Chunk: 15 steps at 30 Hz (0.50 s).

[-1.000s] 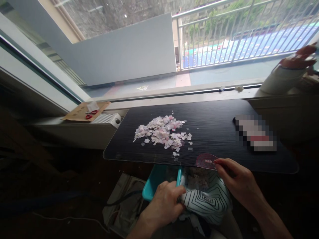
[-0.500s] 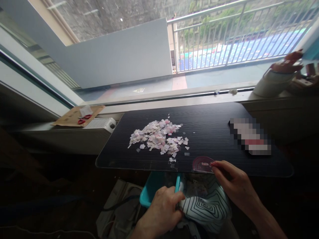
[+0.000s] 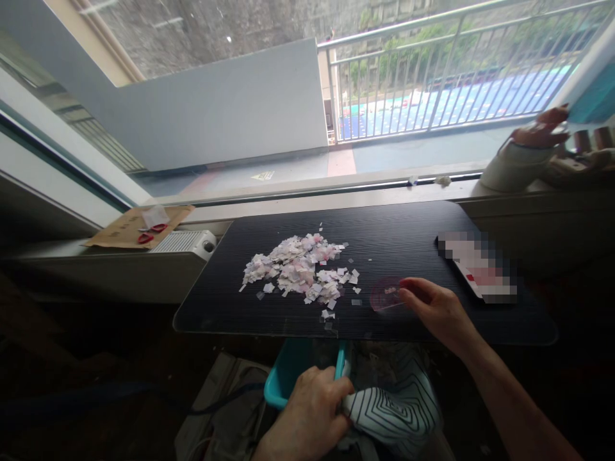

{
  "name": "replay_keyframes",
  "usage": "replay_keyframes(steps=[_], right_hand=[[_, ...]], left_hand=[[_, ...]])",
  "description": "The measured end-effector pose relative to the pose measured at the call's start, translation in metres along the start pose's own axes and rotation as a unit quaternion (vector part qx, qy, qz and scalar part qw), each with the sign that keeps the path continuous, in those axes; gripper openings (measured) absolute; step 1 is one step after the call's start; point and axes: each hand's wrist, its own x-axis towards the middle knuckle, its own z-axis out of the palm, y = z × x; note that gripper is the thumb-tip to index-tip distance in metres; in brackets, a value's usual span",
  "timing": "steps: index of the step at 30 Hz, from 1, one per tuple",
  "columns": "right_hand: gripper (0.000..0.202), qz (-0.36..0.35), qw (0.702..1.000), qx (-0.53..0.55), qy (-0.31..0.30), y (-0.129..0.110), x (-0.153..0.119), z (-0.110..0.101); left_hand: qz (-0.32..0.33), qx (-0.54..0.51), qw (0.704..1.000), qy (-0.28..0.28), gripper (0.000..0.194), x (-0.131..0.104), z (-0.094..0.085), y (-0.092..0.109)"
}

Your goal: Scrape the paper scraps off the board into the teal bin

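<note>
My right hand point(image 3: 435, 310) pinches the right end of a clear pink protractor point(image 3: 384, 298), a half-round plate held over the dark tabletop, with small pale bits showing on it. Left of it on the table lies a loose heap of small cut paper scraps point(image 3: 298, 262), white and pale pink. Below the table's front edge, my left hand point(image 3: 314, 410) is closed on the gathered edge of a pale bag with black line patterns point(image 3: 394, 410). That hand also lies against a turquoise bin point(image 3: 276, 387), hiding part of its rim.
The black table point(image 3: 403, 240) stands against the window sill. A blurred-out phone-like object point(image 3: 475, 269) lies on its right side. Red-handled scissors point(image 3: 152, 233) rest on a brown envelope point(image 3: 115, 232) beside a white radiator point(image 3: 185, 243). A white container point(image 3: 514, 163) stands at right.
My right hand has moved the protractor up and slightly left, away from the table's front edge. My left hand keeps its grip on the bag. The view has shifted slightly.
</note>
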Motion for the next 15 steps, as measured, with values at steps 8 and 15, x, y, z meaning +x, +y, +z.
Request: replay_keyframes(steps=[8,15], right_hand=[[0.045,-0.071,0.951,-0.278,0.112,0.038,0.076,-0.042],[0.045,-0.035,0.957,-0.279,0.074,0.072,0.11,-0.054]], left_hand=[[0.002,-0.003,1.0,-0.012,0.021,-0.001,0.004,-0.005],[0.005,-0.015,1.0,-0.011,0.022,0.002,0.008,-0.006]])
